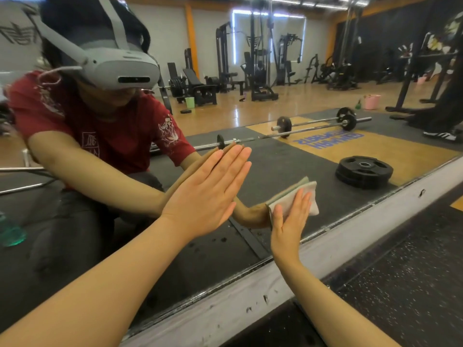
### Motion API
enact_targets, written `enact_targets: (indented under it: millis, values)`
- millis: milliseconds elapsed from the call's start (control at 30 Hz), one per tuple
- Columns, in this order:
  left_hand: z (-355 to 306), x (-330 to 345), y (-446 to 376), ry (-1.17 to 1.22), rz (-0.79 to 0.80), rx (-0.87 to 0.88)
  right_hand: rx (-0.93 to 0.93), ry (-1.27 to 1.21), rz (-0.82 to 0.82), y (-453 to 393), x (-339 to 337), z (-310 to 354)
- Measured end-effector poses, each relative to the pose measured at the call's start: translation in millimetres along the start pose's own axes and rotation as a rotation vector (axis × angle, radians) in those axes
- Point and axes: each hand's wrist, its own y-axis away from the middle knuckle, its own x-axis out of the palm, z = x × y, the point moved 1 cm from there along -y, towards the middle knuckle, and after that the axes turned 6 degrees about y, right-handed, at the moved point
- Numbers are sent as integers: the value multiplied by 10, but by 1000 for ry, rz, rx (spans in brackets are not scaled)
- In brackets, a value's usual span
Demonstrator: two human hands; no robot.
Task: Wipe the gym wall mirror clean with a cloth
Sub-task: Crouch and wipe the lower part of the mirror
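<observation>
The wall mirror (250,113) fills most of the view and reaches down to a pale strip along its lower edge. My left hand (208,194) lies flat against the glass with straight fingers, meeting its own reflection. My right hand (290,221) presses a folded whitish cloth (312,196) against the glass low down, fingers straight over it. The cloth sticks out past my fingertips toward the upper right.
The pale lower frame strip (338,236) runs diagonally, scuffed and chipped. Below it is dark speckled rubber flooring (400,284). Reflected in the glass are a crouching person in a red shirt, a barbell, stacked weight plates, gym machines and a pink bucket.
</observation>
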Motion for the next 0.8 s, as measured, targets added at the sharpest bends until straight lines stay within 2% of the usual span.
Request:
enact_targets:
  millis: [100, 200, 267, 433, 600, 700, 800]
  values:
    - [2, -9, -1, -2, 3, 3, 92, 51, 83, 296, 27, -214]
    - [4, -21, -4, -15, 13, 2, 103, 74, 149, 434, -3, -273]
    - [6, -22, -6, -12, 20, 4, 0, 90, 166, 356, -35, -170]
    - [13, -36, 37, 14, 21, 26, -394, 136, 186, -170, -123, 523]
    - [103, -182, 240, 34, -24, -18, -637, 404, 122, -891, -400, 1172]
    - [218, -252, 390, 16, -44, -105, -664, 377, 133, -816, -333, 1202]
    - [320, -235, 478, -20, -7, -143, -772, 461, 119, -385, -106, 881]
